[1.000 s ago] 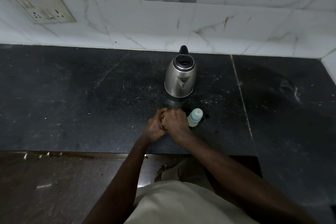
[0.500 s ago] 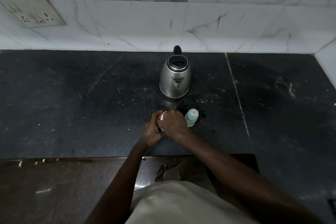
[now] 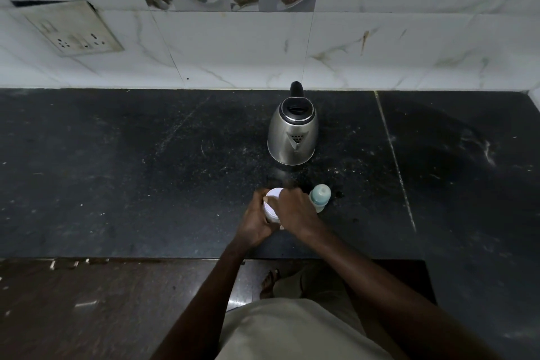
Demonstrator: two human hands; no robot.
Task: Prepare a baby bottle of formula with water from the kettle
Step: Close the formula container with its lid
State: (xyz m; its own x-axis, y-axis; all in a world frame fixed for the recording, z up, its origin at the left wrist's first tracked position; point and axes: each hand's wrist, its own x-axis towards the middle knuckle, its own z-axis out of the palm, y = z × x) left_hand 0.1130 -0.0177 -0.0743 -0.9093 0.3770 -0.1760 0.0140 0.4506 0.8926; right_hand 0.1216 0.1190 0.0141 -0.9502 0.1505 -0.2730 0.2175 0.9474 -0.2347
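The black stone counter (image 3: 146, 172) stretches ahead of us. On it a stainless-steel electric kettle with a black lid and handle (image 3: 293, 137) stands upright close to the white marble-patterned wall tiles (image 3: 380, 47), its spout turned towards us. Nearer us, a small clear baby bottle with a pale teal cap (image 3: 320, 196) stands upright, just beside our right hand (image 3: 295, 212) and well short of the kettle. A grey switch-and-socket plate (image 3: 74, 31) sits on the wall far to the left.

Both our forearms reach forward and meet near the counter's front edge around a small white round tub (image 3: 271, 202). Our left hand (image 3: 254, 223) grips the tub's side with its fingers curled round the body. Our right hand comes over from the right, its fingers curled round the upper part and hiding much of it. We cannot tell whether the tub rests on the counter.
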